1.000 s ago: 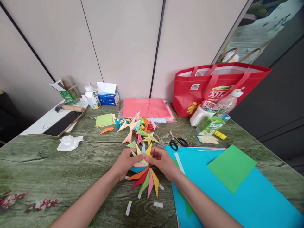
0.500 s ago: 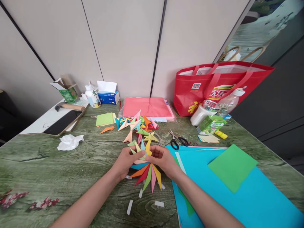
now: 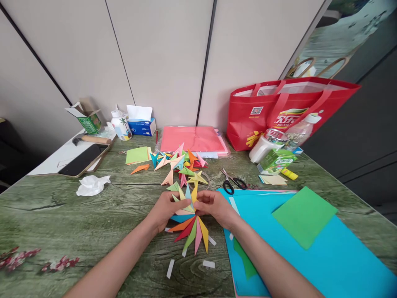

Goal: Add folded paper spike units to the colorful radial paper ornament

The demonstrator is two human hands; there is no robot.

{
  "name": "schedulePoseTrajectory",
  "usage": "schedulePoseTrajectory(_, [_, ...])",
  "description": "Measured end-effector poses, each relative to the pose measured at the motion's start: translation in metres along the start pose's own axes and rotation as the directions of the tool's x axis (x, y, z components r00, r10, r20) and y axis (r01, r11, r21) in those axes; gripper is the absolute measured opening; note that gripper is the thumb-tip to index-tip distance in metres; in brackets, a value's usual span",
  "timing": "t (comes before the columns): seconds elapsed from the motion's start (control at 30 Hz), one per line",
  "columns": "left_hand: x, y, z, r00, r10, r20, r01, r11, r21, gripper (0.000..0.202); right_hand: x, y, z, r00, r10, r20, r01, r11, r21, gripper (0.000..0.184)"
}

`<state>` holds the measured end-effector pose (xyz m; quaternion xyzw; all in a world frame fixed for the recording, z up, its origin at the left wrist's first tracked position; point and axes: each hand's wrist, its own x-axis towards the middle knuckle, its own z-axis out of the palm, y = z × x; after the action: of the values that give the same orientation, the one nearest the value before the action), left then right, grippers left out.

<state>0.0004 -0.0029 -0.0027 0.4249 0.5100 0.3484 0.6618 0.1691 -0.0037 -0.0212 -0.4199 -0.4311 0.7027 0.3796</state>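
Between my two hands is a multicoloured folded-paper pinwheel point(image 3: 192, 231), its pointed blades fanned out in orange, red, green, pink, yellow and blue. My left hand point(image 3: 164, 211) pinches its left side near the centre, thumb on top of the pale green blades. At the right, my right hand point(image 3: 214, 207) has thumb and fingers closed on the yellow blade beside the light blue one. The fingertips partly cover the middle of the pinwheel. Just beyond my hands lies a heap of loose folded paper pieces point(image 3: 169, 176) in many colours.
Black-handled scissors point(image 3: 228, 187) lie right of the heap. Blue sheets point(image 3: 304, 265) with a green square point(image 3: 305, 217) cover the right side. White paper strips point(image 3: 170, 269) are scattered in front. A crumpled tissue point(image 3: 93, 185), phone point(image 3: 83, 159) and hammer point(image 3: 93, 140) are leftward; a red bag point(image 3: 245, 120) stands behind.
The pinwheel has turned slightly, its lower blades shifting a little left. My right fingers have drawn closer together on the yellow blade; both hands still hold it.
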Motion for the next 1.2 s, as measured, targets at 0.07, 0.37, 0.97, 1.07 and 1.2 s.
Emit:
schedulePoseTrajectory(0.07, [0.001,0.000,0.000,1.000,0.000,-0.001,0.000,1.000,0.003,0.028,0.000,0.001,0.000,1.000,-0.021,0.020,0.022,0.999,-0.031,0.035])
schedulePoseTrajectory(0.37, [-0.001,-0.001,0.001,0.995,0.102,0.021,-0.104,0.983,0.153,0.031,0.000,0.001,0.001,0.998,0.009,0.059,-0.006,0.999,-0.044,0.044])
schedulePoseTrajectory(0.97, [-0.004,0.001,0.001,0.988,0.106,0.116,-0.128,0.971,0.203,0.024,-0.005,-0.007,-0.007,0.975,0.090,0.201,-0.060,0.987,-0.152,0.036])
schedulePoseTrajectory(1.07, [-0.004,0.000,0.002,0.988,0.107,0.111,-0.128,0.971,0.204,0.024,-0.003,-0.005,-0.009,0.974,0.092,0.209,-0.063,0.988,-0.137,0.035])
schedulePoseTrajectory(1.2, [-0.003,-0.001,0.003,0.986,0.122,0.116,-0.144,0.968,0.207,0.024,-0.002,0.000,-0.010,0.975,0.115,0.189,-0.079,0.980,-0.185,0.034])
